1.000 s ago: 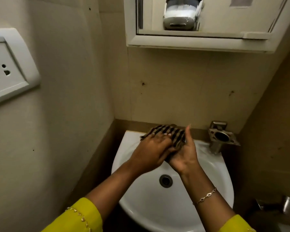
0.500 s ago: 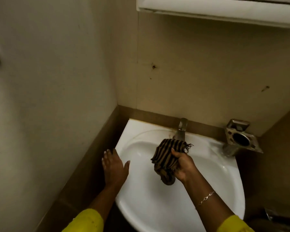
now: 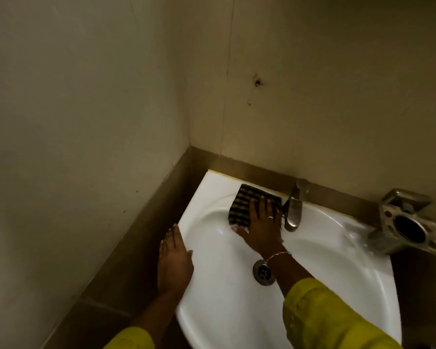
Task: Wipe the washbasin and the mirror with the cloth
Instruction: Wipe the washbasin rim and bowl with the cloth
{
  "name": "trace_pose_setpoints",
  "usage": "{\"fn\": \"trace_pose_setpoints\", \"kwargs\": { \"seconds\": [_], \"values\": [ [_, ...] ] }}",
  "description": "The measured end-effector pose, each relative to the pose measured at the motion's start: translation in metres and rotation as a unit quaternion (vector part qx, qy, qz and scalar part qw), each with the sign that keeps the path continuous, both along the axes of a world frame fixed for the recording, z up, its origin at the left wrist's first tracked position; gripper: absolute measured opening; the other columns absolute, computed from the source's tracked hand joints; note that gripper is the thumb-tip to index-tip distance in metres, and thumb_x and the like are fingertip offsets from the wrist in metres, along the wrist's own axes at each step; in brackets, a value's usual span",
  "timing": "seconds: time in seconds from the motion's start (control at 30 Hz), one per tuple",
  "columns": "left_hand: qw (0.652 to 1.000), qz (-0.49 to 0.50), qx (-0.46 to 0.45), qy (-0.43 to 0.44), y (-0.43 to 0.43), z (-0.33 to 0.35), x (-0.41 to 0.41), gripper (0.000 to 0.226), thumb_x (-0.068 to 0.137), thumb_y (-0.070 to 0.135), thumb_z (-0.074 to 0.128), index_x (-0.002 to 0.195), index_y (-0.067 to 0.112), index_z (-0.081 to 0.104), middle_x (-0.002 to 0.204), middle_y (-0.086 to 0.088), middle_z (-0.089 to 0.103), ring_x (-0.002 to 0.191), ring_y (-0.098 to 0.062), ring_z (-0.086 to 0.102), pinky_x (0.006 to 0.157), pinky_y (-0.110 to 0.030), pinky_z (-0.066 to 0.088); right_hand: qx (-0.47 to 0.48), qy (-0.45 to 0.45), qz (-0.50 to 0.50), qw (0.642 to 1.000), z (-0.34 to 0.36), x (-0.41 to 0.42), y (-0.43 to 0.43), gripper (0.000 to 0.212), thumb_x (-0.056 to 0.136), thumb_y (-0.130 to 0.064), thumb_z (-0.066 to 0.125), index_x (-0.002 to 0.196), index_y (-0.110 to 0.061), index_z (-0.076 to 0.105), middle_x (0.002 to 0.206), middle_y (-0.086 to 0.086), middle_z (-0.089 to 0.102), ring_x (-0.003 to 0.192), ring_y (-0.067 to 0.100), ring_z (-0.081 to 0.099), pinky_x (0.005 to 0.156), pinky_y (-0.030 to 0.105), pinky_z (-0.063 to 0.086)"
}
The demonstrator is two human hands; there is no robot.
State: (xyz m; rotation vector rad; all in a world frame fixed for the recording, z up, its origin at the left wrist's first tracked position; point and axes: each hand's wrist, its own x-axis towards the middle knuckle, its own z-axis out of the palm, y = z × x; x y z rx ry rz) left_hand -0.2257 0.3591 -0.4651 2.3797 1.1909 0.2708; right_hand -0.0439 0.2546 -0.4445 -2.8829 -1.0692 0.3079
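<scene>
A white washbasin fills the corner below me, its drain near the middle. A dark striped cloth lies flat on the basin's back left rim and inner slope, just left of the metal tap. My right hand presses on the cloth with straight, spread fingers. My left hand rests flat on the basin's left rim. The mirror is out of view.
A metal holder with a round hole is fixed at the basin's back right. Beige walls meet in a corner behind the basin, with a brown ledge along its left and back sides.
My right hand has gone from gripping the bunched cloth over the bowl to pressing it spread flat near the tap. The view has tilted further down, and the mirror cabinet has left the frame.
</scene>
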Motion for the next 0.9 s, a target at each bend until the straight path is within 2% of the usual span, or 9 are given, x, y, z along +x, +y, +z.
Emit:
{"fn": "trace_pose_setpoints", "kwargs": {
  "seconds": [0.23,0.37,0.47,0.57,0.63,0.7,0.77,0.83,0.9],
  "values": [
    [1.0,0.009,-0.013,0.003,0.0,0.003,0.001,0.071,0.09,0.017,0.053,0.145,0.004,0.01,0.151,-0.018,0.024,0.139,-0.031,0.023,0.114,-0.034,0.014,0.003,-0.016,0.033,0.999,0.003,0.011,0.02,0.072,0.094,-0.049,0.038,0.149,-0.017,0.004,0.156,0.02,0.002,0.144,0.035,0.0,0.115,0.048,-0.002],
    [1.0,0.011,-0.025,0.014,0.0,0.003,0.0,0.072,0.091,0.02,0.051,0.146,0.006,0.007,0.152,-0.015,0.022,0.14,-0.03,0.021,0.115,-0.034,0.014,0.03,-0.065,-0.009,0.997,-0.015,0.003,0.004,0.073,0.071,-0.043,0.073,0.131,-0.009,0.051,0.131,0.028,0.051,0.12,0.045,0.05,0.098,0.06,0.035],
    [0.999,0.014,-0.032,0.011,0.0,0.002,0.0,0.072,0.09,0.02,0.052,0.146,0.007,0.008,0.152,-0.015,0.022,0.139,-0.03,0.022,0.114,-0.036,0.017,0.037,-0.045,-0.037,0.998,-0.015,0.003,0.007,0.06,0.091,-0.052,0.03,0.123,-0.009,0.057,0.123,0.026,0.058,0.111,0.042,0.057,0.09,0.06,0.042],
    [0.999,0.026,-0.046,0.009,-0.001,0.002,0.0,0.074,0.09,0.021,0.054,0.146,0.009,0.008,0.152,-0.013,0.023,0.139,-0.03,0.022,0.113,-0.038,0.023,0.065,-0.002,-0.103,0.993,-0.015,0.01,0.03,0.08,0.094,-0.05,-0.001,0.123,-0.006,0.059,0.123,0.029,0.057,0.112,0.044,0.056,0.092,0.06,0.042],
    [0.998,0.029,-0.057,0.005,-0.003,0.003,0.001,0.075,0.089,0.021,0.055,0.146,0.01,0.007,0.153,-0.011,0.022,0.14,-0.029,0.022,0.113,-0.039,0.026,0.089,-0.003,-0.149,0.985,-0.004,0.007,0.047,0.069,0.096,-0.048,0.009,0.132,-0.005,0.049,0.133,0.032,0.046,0.122,0.046,0.046,0.099,0.06,0.035],
    [0.997,0.034,-0.062,0.013,-0.002,0.003,0.002,0.075,0.091,0.025,0.052,0.146,0.013,0.002,0.155,-0.007,0.017,0.141,-0.024,0.018,0.114,-0.036,0.024,0.115,-0.006,-0.165,0.98,-0.006,0.002,0.069,0.062,0.094,-0.045,0.034,0.142,-0.005,0.032,0.146,0.032,0.027,0.135,0.046,0.028,0.109,0.058,0.02],
    [0.997,0.04,-0.069,0.016,-0.002,0.003,0.004,0.075,0.093,0.028,0.049,0.146,0.016,-0.002,0.155,-0.004,0.014,0.141,-0.021,0.017,0.113,-0.032,0.023,0.122,-0.01,-0.149,0.981,-0.005,-0.004,0.09,0.066,0.089,-0.044,0.05,0.141,-0.006,0.035,0.144,0.031,0.031,0.133,0.045,0.031,0.107,0.058,0.024],
    [0.996,0.04,-0.073,0.02,0.001,0.004,0.004,0.075,0.093,0.029,0.048,0.146,0.016,-0.003,0.156,-0.003,0.013,0.142,-0.02,0.016,0.113,-0.031,0.021,0.118,-0.018,-0.13,0.984,-0.003,-0.009,0.112,0.063,0.089,-0.044,0.047,0.14,-0.009,0.037,0.145,0.029,0.031,0.134,0.043,0.031,0.108,0.057,0.024],
    [0.996,0.04,-0.076,0.019,0.002,0.005,0.004,0.074,0.093,0.029,0.049,0.146,0.016,-0.001,0.155,-0.003,0.014,0.141,-0.02,0.017,0.113,-0.031,0.021,0.114,0.005,-0.104,0.988,-0.004,-0.011,0.124,0.065,0.094,-0.045,0.036,0.147,-0.011,0.019,0.152,0.027,0.011,0.141,0.04,0.011,0.114,0.053,0.008]
  ]
}}
